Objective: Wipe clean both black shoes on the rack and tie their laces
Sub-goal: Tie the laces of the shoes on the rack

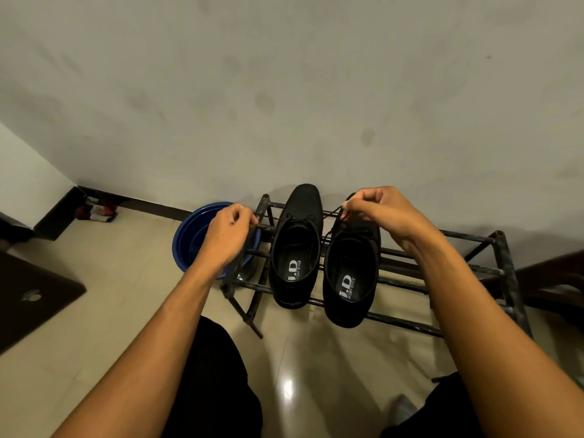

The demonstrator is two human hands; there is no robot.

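Observation:
Two black lace-up shoes stand side by side on a dark metal rack [467,238], toes toward the wall. The left shoe [297,248] and the right shoe [352,273] both show white insole labels. My left hand [229,235] is out to the left of the left shoe and pinches a lace end. My right hand [384,213] hovers over the toe of the right shoe and pinches the other lace end [339,214]. The thin black lace runs taut from hand to hand across the shoes' throats; which shoe it belongs to is hard to tell.
A blue plastic basin [196,235] sits on the tiled floor left of the rack, partly behind my left hand. A dark cabinet [28,295] stands at the far left, dark furniture [556,279] at the right. The wall is close behind the rack.

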